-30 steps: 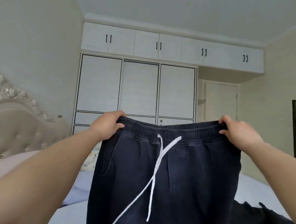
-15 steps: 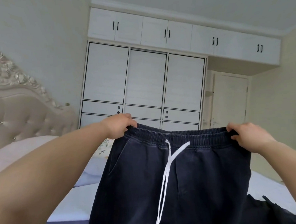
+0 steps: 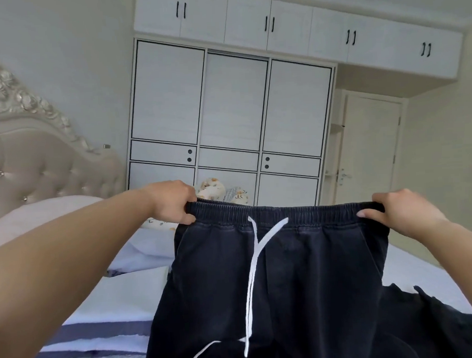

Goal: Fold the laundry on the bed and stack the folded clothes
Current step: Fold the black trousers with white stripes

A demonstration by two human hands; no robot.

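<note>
Dark drawstring trousers (image 3: 284,280) hang mid-frame above the bed (image 3: 110,303), stretched by the waistband: the left hand (image 3: 173,202) pinches one corner, the right hand (image 3: 400,214) the other. No fold appears made yet, and no finished stack is in view, so most of the job seems to remain. The trouser legs run off the bottom edge; a patterned bundle (image 3: 216,190) behind the waistband is half hidden.

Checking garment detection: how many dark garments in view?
2. The dark pants hang in front, left hand and right hand gripping the waistband ends. Another dark garment lies on the bed at lower right, partly hidden; more may be out of frame.
</note>
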